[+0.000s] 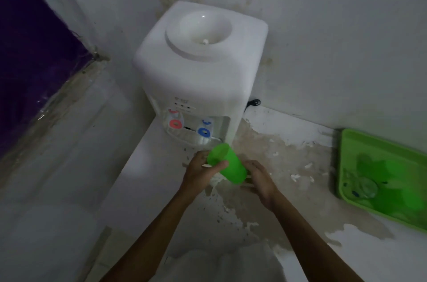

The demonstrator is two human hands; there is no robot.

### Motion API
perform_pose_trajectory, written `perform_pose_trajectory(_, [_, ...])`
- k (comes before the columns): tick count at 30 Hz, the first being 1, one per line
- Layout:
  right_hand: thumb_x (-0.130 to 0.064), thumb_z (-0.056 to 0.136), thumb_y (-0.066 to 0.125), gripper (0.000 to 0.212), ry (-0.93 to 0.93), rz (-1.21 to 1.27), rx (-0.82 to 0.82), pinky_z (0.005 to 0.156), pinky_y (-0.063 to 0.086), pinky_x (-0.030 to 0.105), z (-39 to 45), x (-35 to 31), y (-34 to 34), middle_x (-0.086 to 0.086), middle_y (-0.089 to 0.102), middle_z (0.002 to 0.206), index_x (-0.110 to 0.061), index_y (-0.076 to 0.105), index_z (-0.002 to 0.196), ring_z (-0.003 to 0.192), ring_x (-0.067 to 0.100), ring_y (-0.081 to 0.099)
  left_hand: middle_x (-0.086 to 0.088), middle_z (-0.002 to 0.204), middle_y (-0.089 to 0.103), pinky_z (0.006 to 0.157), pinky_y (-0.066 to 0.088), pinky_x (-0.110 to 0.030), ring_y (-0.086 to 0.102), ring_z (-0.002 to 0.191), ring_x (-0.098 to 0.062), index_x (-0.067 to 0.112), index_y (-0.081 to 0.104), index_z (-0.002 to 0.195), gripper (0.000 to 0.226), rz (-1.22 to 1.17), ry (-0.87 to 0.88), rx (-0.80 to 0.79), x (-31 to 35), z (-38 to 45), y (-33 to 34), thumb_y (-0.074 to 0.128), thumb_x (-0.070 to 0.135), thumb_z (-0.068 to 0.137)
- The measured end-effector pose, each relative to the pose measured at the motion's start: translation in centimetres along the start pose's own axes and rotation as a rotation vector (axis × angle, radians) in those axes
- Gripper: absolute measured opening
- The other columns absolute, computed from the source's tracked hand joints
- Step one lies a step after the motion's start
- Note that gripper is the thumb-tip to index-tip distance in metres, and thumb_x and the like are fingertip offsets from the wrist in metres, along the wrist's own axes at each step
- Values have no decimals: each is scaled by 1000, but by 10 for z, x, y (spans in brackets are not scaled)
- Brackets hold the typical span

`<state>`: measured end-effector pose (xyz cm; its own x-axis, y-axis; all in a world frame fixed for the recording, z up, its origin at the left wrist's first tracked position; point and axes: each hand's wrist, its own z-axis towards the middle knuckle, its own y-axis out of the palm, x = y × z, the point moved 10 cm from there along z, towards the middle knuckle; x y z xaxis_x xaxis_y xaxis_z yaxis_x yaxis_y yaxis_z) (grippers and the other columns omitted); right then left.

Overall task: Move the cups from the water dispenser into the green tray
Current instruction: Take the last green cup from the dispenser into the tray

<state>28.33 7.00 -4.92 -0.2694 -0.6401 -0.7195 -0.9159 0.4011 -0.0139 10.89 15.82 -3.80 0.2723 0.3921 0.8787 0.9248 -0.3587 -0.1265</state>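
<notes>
A green plastic cup (227, 163) is tilted on its side just in front of the white water dispenser (198, 66), its mouth toward the taps. My left hand (201, 172) grips it near the rim, thumb over the side. My right hand (258, 180) touches its base end from the right. The green tray (360, 150) lies on the counter at the far right, with a clear glass cup (367, 188) in it. A clear cup (173, 123) stands under the red tap.
The dispenser stands in the corner against a stained white wall, with a blue tap (203, 131) beside the red one. The counter (288, 189) has peeling paint. A black cord (254, 103) shows behind the dispenser. A purple curtain (30, 50) hangs at left.
</notes>
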Motion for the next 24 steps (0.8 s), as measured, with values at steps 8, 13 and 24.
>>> perform_pose_trajectory(8, [-53, 92, 57, 44, 105, 455, -8, 62, 58, 31, -27, 26, -76, 11, 71, 102, -18, 66, 116, 77, 21, 71, 7, 115, 69, 66, 53, -14, 69, 101, -9, 30, 56, 112, 41, -9, 45, -242, 28, -30, 115, 81, 31, 80])
perform_pose_trajectory(13, [-48, 90, 62, 35, -39, 423, 158, 72, 50, 32, -44, 24, -154, 4, 68, 108, -23, 65, 114, 93, 19, 65, 9, 108, 73, 72, 59, -25, 73, 91, -10, 42, 58, 109, 51, 81, 85, -319, 28, -39, 161, 87, 27, 70])
perform_pose_trajectory(24, [-34, 78, 82, 54, -444, 140, 747, 80, 52, 29, -111, -7, -366, 2, 64, 108, -17, 55, 121, 96, 13, 62, 8, 81, 70, 71, 52, -22, 64, 73, -6, 32, 70, 91, 19, 231, 188, -446, 46, -55, 300, 76, 19, 78])
